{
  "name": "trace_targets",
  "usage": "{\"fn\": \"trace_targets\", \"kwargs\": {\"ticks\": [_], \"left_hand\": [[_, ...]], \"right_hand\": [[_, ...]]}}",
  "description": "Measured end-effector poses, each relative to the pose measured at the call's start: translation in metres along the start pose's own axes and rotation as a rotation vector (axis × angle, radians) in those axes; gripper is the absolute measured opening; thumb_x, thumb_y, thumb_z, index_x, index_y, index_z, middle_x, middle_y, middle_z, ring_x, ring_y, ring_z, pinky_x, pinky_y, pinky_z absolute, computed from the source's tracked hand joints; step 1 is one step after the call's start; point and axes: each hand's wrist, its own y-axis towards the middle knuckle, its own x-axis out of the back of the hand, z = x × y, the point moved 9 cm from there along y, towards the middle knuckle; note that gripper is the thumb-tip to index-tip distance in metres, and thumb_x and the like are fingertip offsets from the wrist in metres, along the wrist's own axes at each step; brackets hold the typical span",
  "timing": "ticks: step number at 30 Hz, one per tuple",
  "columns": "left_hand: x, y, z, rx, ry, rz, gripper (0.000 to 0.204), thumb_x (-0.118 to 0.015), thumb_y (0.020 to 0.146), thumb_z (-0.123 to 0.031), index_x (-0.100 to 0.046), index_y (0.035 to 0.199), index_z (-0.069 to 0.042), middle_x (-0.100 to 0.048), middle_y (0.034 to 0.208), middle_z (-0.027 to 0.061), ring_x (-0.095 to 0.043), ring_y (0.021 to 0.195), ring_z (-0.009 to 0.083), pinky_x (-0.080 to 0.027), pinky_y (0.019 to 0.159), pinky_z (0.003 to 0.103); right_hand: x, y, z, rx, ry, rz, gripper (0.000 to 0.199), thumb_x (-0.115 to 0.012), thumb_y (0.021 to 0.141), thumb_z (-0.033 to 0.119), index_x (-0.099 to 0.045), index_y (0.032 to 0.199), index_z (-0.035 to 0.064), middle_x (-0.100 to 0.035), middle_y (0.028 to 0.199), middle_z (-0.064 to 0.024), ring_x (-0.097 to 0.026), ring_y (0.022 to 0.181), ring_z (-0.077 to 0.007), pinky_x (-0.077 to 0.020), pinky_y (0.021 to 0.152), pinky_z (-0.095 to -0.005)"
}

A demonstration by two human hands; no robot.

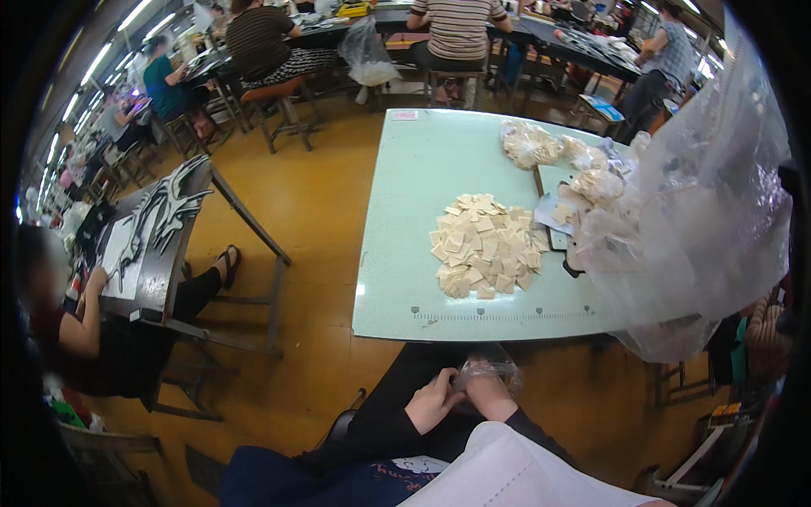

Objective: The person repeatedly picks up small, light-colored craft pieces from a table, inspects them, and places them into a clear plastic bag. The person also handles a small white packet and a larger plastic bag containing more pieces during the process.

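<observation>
Both hands are low over my lap, just below the near edge of a pale green table (pixel 397 186). My left hand (pixel 433 400) is closed, its fingers pinching the edge of a small clear plastic bag (pixel 500 363). My right hand (pixel 487 394) reaches into or behind that bag, and its fingers are hidden by the plastic and the glare. On the tabletop ahead lies a loose heap of small cream square pieces (pixel 486 245). Farther back are clear bags filled with similar pale pieces (pixel 530 144).
A large clear plastic sheet or bag (pixel 693 203) hangs over the table's right side. Beside the heap lies a dark-edged board (pixel 553 182) with papers. At left, a co-worker sits at a dark bench (pixel 160 279) with grey strips. Other people work at tables behind.
</observation>
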Motion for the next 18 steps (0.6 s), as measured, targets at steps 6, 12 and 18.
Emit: {"fn": "trace_targets", "kwargs": {"ticks": [6, 12, 18], "left_hand": [[-0.03, 0.02, -0.017, -0.029, -0.401, 0.136, 0.021, -0.058, 0.098, -0.011, -0.058, 0.116, -0.001, -0.067, 0.087, 0.0153, -0.069, 0.074, 0.0229, -0.053, 0.068, 0.031], [-0.029, 0.029, -0.033, 0.002, -0.463, 0.209, 0.017, -0.058, 0.098, -0.009, -0.06, 0.113, 0.0, -0.066, 0.084, 0.0091, -0.063, 0.072, 0.0112, -0.05, 0.067, 0.026], [-0.02, 0.028, -0.022, 0.157, -0.672, 0.207, 0.015, -0.057, 0.101, -0.01, -0.06, 0.112, -0.001, -0.056, 0.078, -0.0026, -0.049, 0.068, 0.0027, -0.042, 0.059, 0.019]], "right_hand": [[-0.025, -0.016, -0.009, 0.141, 0.304, -0.252, 0.016, -0.062, 0.085, 0.022, -0.063, 0.089, 0.0069, -0.063, 0.1, -0.0144, -0.061, 0.097, -0.0293, -0.0472, 0.083, -0.037], [-0.058, -0.004, -0.015, 0.109, 0.408, -0.332, 0.01, -0.057, 0.089, 0.014, -0.06, 0.083, 0.0071, -0.064, 0.084, -0.0108, -0.063, 0.085, -0.0263, -0.0477, 0.074, -0.0361], [-0.019, -0.01, -0.006, 0.057, 0.616, -0.274, 0.008, -0.06, 0.084, 0.014, -0.062, 0.086, 0.0062, -0.067, 0.085, -0.011, -0.065, 0.084, -0.0272, -0.05, 0.072, -0.0372]]}}
